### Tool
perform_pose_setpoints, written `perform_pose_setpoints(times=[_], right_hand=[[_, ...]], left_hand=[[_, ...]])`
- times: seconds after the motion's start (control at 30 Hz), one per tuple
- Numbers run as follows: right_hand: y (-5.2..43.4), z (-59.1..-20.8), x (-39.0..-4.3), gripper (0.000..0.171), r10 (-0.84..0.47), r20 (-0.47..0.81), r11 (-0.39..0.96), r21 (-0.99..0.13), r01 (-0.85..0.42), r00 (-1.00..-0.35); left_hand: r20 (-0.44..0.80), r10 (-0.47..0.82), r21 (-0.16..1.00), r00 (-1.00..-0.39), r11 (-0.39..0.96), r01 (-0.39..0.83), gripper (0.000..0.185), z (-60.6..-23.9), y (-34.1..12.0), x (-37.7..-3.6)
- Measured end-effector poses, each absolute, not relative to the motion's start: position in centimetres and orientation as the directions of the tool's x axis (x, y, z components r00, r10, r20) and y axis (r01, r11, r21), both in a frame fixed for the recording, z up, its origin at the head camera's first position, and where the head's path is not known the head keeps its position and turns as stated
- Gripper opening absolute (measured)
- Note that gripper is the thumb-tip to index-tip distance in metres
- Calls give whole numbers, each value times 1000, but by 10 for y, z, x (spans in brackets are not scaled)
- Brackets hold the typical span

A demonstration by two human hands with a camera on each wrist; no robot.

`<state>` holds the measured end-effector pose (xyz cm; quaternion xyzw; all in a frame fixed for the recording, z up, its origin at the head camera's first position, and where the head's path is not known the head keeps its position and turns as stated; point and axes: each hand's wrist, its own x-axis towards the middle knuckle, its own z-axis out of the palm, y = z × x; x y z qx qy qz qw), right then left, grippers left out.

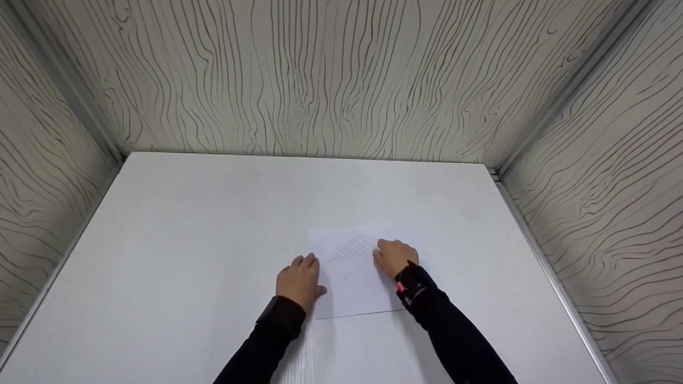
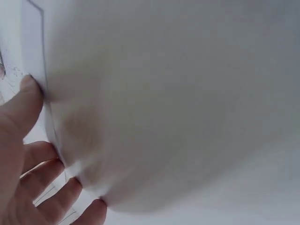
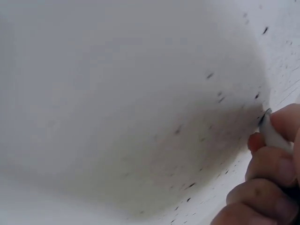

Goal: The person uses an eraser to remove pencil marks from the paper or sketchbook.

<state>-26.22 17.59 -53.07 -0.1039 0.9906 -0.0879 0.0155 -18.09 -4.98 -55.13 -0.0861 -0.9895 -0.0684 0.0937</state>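
Note:
A sheet of white paper (image 1: 355, 296) lies on the table, with a patch of crosshatched pencil lines (image 1: 355, 248) across its upper part. My left hand (image 1: 298, 280) rests along the left edge of the sheet, fingers extended and spread, thumb (image 2: 30, 101) touching the paper's border. Over the upper right of the sheet, my right hand (image 1: 396, 257) pinches a small white eraser (image 3: 274, 133) between thumb and fingers. The eraser's tip is dark and meets the paper beside the drawn lines. Dark eraser crumbs (image 3: 191, 186) are scattered around it in the right wrist view.
The white tabletop (image 1: 203, 229) extends around the paper on all sides. Wood-grain patterned panels (image 1: 320, 80) stand behind the table and at both sides, with grey metal posts (image 1: 576, 80) in the corners. Both forearms wear black sleeves and wrist straps.

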Motion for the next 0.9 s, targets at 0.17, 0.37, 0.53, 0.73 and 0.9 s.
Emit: perform_pose_setpoints(times=[0.17,0.37,0.53,0.73,0.9], right_hand=[[168,-532,-262,23,-206,11,964,-167,-205,-978],[136,-536,-258,26,-295,-9,939,-189,-288,-956],[112,-543,-250,28,-402,0,896,-208,-393,-916],[119,-547,-251,30,-363,74,915,-161,-370,-929],[122,-543,-252,30,-334,108,933,-106,-344,-937]], left_hand=[[266,229,216,-936,932,290,46,-555,-47,-176],[277,318,313,-907,863,398,22,-555,-45,-168],[340,365,197,-867,874,445,15,-557,-42,-161],[395,384,50,-835,898,437,19,-557,-38,-155],[414,377,-1,-828,910,414,17,-557,-40,-152]])
